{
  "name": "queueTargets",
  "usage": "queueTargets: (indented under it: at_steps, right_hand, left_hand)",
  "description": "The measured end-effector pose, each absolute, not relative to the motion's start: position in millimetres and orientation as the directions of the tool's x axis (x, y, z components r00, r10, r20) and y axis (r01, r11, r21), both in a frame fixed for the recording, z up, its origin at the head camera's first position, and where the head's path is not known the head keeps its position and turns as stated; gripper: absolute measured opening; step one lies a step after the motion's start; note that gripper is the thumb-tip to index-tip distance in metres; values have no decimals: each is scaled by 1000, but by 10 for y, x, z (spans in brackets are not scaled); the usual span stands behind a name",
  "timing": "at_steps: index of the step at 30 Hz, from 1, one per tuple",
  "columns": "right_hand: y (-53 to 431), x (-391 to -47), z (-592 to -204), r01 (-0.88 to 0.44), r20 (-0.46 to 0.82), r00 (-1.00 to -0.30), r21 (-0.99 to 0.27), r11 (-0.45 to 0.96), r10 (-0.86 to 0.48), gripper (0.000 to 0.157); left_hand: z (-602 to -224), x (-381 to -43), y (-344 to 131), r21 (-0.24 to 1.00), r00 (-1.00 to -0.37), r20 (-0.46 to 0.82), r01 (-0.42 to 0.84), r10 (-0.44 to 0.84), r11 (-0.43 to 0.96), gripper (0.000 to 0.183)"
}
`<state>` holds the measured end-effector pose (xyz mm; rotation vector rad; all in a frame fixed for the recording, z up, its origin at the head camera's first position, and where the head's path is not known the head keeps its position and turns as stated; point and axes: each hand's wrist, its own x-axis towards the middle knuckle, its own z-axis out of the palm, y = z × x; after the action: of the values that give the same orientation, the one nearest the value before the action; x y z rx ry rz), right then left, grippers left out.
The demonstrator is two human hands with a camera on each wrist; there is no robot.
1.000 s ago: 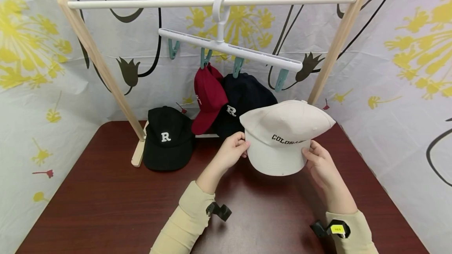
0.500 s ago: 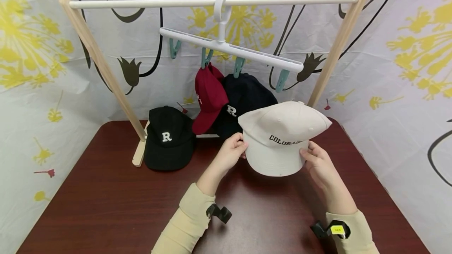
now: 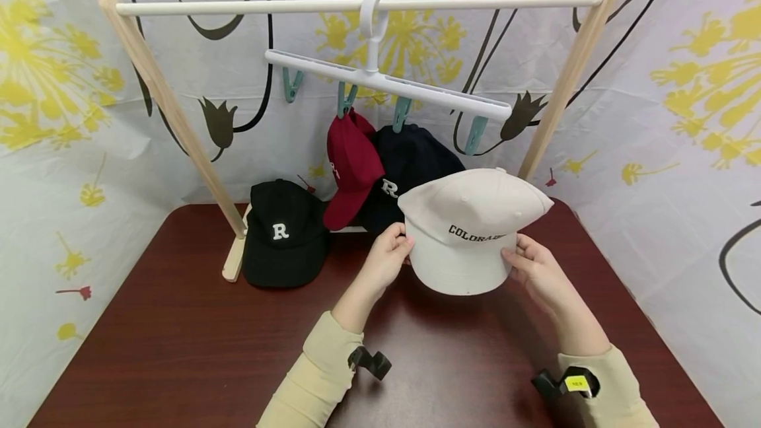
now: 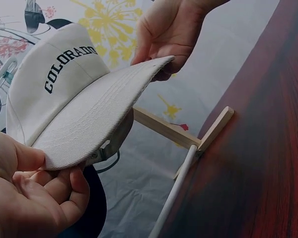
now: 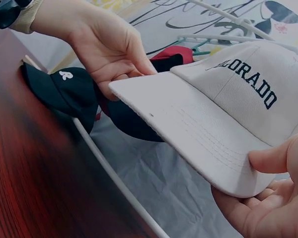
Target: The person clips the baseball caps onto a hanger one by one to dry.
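An off-white baseball cap [image 3: 470, 210] with COLORADO across its front is held up in front of the rack, brim toward me. My left hand [image 3: 385, 257] pinches the brim's left edge, thumb on top and fingers beneath, as the left wrist view shows. On the opposite edge, my right hand [image 3: 538, 273] grips the brim the same way, its thumb [image 5: 270, 159] lying on the upper face. Behind the cap, a red cap [image 3: 352, 164] and a dark navy cap [image 3: 419, 157] with a white R hang from clips; the pale cap hides part of the navy one.
A white hanger [image 3: 333, 70] hangs tilted from the rod [image 3: 250, 6] of a wooden-legged rack. Its rightmost green clip [image 3: 475, 135] and leftmost green clip [image 3: 292, 84] carry nothing. A black cap [image 3: 284, 236] sits on the dark red table [image 3: 178, 335] by the rack's left foot.
Both hands have shifted the off-white cap slightly to the left, keeping their grip on the brim. The hanging caps and the black cap stay where they were.
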<state>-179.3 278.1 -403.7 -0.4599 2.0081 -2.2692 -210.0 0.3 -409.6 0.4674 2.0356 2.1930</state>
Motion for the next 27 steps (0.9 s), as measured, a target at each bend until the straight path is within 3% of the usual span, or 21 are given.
queueTargets:
  at_steps: [15, 27]
  right_hand:
    - [2851, -1836, -3824, -138, 110, -952, -987, 81, -285, 15]
    - [2879, -1864, -3689, -114, 80, -956, -988, 107, -282, 14]
  left_hand:
    - [-3993, -2030, -52, 991, -954, 128, 110, 272, -80, 14]
    - [-4024, -2041, -57, 983, -953, 165, 139, 256, -116, 17]
